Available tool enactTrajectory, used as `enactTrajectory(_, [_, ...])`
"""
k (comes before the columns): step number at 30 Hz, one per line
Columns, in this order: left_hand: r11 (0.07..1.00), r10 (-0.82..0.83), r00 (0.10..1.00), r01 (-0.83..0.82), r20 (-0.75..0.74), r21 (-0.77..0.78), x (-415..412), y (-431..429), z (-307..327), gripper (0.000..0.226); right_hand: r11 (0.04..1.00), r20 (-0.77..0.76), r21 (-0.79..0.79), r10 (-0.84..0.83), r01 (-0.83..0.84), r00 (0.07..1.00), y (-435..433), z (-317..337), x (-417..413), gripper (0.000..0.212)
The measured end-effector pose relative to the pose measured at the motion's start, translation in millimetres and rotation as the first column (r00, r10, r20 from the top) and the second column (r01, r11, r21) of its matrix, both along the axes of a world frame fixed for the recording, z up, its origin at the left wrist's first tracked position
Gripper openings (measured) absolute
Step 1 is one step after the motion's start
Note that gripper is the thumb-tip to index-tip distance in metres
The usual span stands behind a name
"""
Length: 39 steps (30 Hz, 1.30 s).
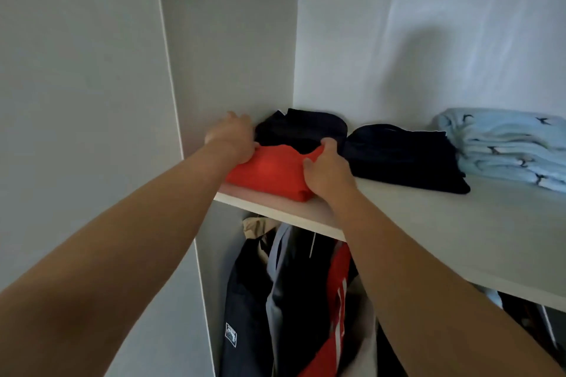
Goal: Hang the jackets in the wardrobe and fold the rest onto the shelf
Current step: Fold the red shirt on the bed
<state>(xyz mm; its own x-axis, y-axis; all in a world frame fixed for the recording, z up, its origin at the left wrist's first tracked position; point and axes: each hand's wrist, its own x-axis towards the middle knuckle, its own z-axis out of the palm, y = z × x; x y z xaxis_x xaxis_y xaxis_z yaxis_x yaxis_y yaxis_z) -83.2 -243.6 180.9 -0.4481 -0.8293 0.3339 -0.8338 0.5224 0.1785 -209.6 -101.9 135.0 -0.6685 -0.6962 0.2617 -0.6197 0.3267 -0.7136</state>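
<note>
White shelf (398, 217), centre frame: red top (269, 168) sat at its front edge, right hand (324, 168) clamped on it, left hand (232, 138) alongside, fingers unclear. Nudged crooked, it could slide off.

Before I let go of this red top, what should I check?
1. Red top lies on the shelf: ok.
2. Top not hanging over the shelf's front edge: ok, though it sits close to it.
3. Hands on the top: ok. The right hand grips its right side and the left hand rests on its left edge.
4. Fold tidy: cannot tell, the hands cover both sides.
5. Room to push it further back: not ok, a dark pile sits right behind it.
6. Jackets hanging under the shelf: ok.
</note>
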Motion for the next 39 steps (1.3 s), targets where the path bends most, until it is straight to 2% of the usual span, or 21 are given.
enactTrajectory(2, [0.997,-0.067,0.994,0.07,-0.086,0.031,-10,-1,-13,0.04,0.998,-0.176,0.021,-0.055,0.059,0.983,-3,-2,-1,0.056])
enactTrajectory(4, [0.986,-0.127,0.982,0.141,-0.142,0.093,-15,-4,-22,0.042,0.997,-0.337,-0.049,-0.074,0.061,0.939,-2,-1,3,0.047])
enactTrajectory(6, [0.97,-0.141,0.98,0.165,-0.138,0.176,-14,-7,-31,0.054,1.0,-0.439,0.015,0.025,-0.021,0.898,-4,-5,7,0.041])
enactTrajectory(8, [0.965,-0.138,0.987,0.153,-0.083,0.215,-13,-8,-36,0.056,0.988,-0.431,0.146,0.113,-0.055,0.895,-3,-12,11,0.05])
enactTrajectory(12, [0.97,-0.101,0.992,0.082,0.07,0.23,-15,-4,-32,0.054,0.986,-0.458,0.166,0.069,0.009,0.886,2,-13,18,0.058])
enactTrajectory(15, [0.998,-0.029,1.0,0.028,0.011,0.048,-11,12,-25,0.046,0.977,-0.376,0.209,0.125,-0.047,0.918,10,-5,20,0.057])
enactTrajectory(16, [0.998,-0.046,0.997,0.044,-0.054,-0.041,-9,22,-22,0.041,0.981,-0.348,0.183,0.128,-0.067,0.929,17,-2,21,0.055])
enactTrajectory(18, [0.972,-0.188,0.956,0.148,-0.227,-0.182,-7,48,-19,0.032,0.998,-0.347,0.04,0.058,-0.047,0.936,37,2,21,0.045])
enactTrajectory(22, [0.841,-0.535,0.722,0.401,-0.438,-0.364,-5,120,-22,0.018,0.954,-0.271,-0.288,-0.162,0.081,0.949,108,-3,31,0.034])
enactTrajectory(27, [0.657,-0.728,0.399,0.639,-0.558,-0.4,11,226,-58,0.012,0.806,-0.136,-0.498,-0.437,0.32,0.889,232,-37,83,0.034])
enactTrajectory(30, [0.466,-0.792,0.181,0.797,-0.583,-0.384,30,298,-92,0.015,0.644,-0.043,-0.553,-0.655,0.528,0.755,308,-66,132,0.037])
enactTrajectory(33, [0.235,-0.759,-0.043,0.913,-0.649,-0.335,57,374,-123,0.011,0.479,0.072,-0.56,-0.784,0.676,0.616,381,-91,194,0.033])
enactTrajectory(37, [-0.035,-0.642,-0.206,0.97,-0.739,-0.24,102,486,-141,0.01,0.247,0.189,-0.532,-0.898,0.81,0.398,479,-98,284,0.032])
enactTrajectory(39, [-0.182,-0.589,-0.322,0.946,-0.741,-0.267,131,542,-138,0.009,0.109,0.237,-0.551,-0.93,0.827,0.28,528,-95,328,0.032])
